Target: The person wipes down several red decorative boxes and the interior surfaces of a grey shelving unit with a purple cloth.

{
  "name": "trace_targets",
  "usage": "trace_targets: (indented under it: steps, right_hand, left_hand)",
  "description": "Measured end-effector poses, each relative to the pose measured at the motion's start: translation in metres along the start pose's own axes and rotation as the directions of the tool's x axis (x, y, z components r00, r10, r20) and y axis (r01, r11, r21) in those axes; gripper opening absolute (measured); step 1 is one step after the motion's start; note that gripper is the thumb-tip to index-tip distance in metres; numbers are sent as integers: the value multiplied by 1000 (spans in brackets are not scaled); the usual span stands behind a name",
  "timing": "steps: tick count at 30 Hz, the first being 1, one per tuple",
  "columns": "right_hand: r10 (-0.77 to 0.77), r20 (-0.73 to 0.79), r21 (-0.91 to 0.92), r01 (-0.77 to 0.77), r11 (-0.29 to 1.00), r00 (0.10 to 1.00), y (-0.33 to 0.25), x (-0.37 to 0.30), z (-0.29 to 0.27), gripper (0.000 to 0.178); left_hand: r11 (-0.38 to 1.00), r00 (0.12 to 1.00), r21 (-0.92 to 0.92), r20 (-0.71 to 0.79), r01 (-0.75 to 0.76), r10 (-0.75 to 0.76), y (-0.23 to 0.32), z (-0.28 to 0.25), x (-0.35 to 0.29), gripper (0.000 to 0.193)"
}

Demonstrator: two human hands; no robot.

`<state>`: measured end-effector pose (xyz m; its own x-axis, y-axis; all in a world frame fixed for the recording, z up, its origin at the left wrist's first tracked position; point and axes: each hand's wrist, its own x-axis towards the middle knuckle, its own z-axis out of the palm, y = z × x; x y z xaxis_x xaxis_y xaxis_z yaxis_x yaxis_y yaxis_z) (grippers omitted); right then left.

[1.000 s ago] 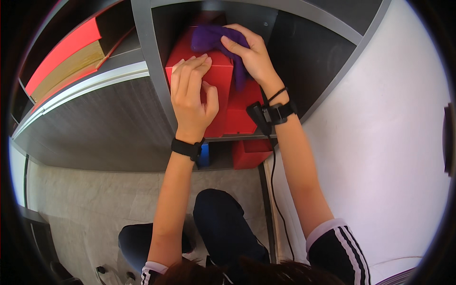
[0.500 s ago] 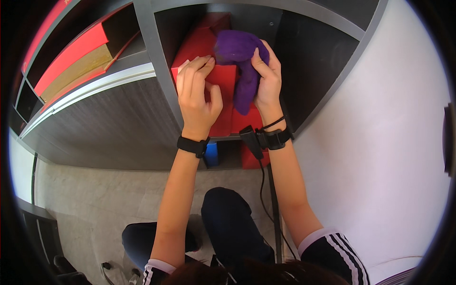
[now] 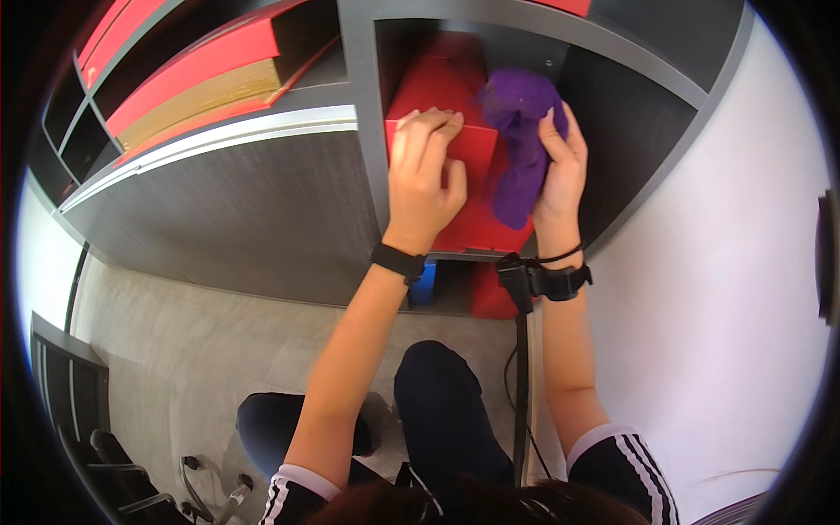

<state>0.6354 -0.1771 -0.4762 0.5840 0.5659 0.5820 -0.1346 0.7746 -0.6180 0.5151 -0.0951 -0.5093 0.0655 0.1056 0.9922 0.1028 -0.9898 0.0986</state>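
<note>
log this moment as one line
left hand: on red box | right hand: holding purple cloth | place: dark shelf compartment

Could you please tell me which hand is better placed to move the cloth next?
Probably the right: the right hand holds the cloth, while the left hand rests on the red box, apart from the cloth.

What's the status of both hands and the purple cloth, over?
Right hand holding purple cloth. Left hand on red box, at its top front edge. Cloth partly blocks view of the box.
</note>
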Motion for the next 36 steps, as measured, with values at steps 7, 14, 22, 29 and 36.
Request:
trace_targets:
  steps: [7, 14, 22, 29, 36]
  right_hand:
    - [-256, 261, -663, 365, 653, 931, 17, 75, 11, 36]
    - [326, 595, -742, 346, 574, 735, 5, 99, 14, 36]
    - [342, 688, -715, 514, 474, 641, 4, 107, 30, 35]
    - [504, 621, -780, 535, 325, 600, 31, 159, 37, 45]
    - [454, 733, -670, 652, 355, 506, 34, 141, 37, 41]
  left_hand:
    - [998, 999, -40, -5, 40, -41, 3, 3, -2, 43]
    - [994, 996, -72, 58, 77, -73, 5, -12, -1, 52]
    - [993, 993, 52, 44, 103, -105, 17, -14, -7, 59]
    - [992, 991, 45, 58, 117, -120, 21, -12, -6, 59]
    - [982, 988, 150, 79, 116, -129, 23, -16, -9, 61]
